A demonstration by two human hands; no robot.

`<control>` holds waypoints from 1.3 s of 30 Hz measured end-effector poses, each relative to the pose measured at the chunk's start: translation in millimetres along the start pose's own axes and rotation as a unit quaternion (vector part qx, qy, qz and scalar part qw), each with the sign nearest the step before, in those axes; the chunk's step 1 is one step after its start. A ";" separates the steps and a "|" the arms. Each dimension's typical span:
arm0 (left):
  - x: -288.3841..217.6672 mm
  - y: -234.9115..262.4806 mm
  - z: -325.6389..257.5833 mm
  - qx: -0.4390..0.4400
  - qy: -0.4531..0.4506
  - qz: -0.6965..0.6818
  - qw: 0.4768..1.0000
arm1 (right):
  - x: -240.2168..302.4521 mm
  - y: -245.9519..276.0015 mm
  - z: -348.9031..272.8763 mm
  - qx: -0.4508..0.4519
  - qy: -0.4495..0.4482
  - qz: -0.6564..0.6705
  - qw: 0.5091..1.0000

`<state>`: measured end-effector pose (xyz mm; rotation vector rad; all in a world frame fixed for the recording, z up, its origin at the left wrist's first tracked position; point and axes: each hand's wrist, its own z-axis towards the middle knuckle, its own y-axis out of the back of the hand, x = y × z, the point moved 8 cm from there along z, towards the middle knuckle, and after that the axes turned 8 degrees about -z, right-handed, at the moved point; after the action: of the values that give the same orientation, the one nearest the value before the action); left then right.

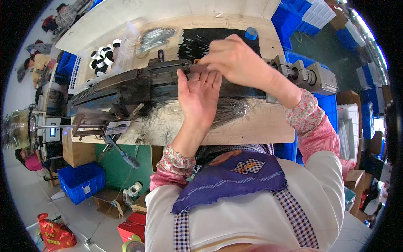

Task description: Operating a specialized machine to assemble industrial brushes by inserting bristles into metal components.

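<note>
My left hand [196, 95] is turned palm up in front of the long dark metal machine [126, 80], its fingers stretched out and thumb apart. Just above those fingertips, my right hand [235, 56] is closed in a pinch; whatever it holds is hidden by its fingers. Behind the hands lies a black cloth [191, 50] with thin shiny needle-like wires scattered on it. A bundle of similar thin grey wires [231, 112] rests on the wooden table [260, 130], on the near side of the machine to the right of my left wrist.
A clear plastic crate [126, 46] with several black-and-white rolls stands at the back left, beside a bag of shiny wires [157, 38]. A blue tape roll [251, 33] sits behind my right hand. The machine's round shaft and grey motor end [321, 78] reach past the table's right side.
</note>
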<state>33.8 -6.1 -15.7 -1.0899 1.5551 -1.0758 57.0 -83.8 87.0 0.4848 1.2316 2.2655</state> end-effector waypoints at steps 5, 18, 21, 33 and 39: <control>-7.8 -2.2 -8.0 0.064 0.003 0.008 0.998 | -19.7 20.0 1.3 -0.061 -0.127 0.073 0.987; -9.6 -10.7 -7.8 0.011 0.010 0.057 0.998 | 15.5 -11.0 -5.9 0.101 -0.038 -0.116 0.987; -6.4 -4.5 -3.1 0.009 0.010 0.089 0.996 | 8.1 -8.6 -11.3 0.114 -0.078 -0.106 0.985; 38.9 40.1 -22.7 -0.122 -0.025 0.163 0.979 | 43.3 -95.6 -123.7 0.221 -0.020 0.035 0.974; -62.4 12.3 -117.9 0.103 -0.265 0.683 0.673 | 55.5 -126.4 -110.0 0.188 0.061 0.006 0.980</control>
<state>-71.2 73.7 7.4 0.1385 1.1925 0.1559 -12.4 -66.5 -74.3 0.4944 1.7365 2.1004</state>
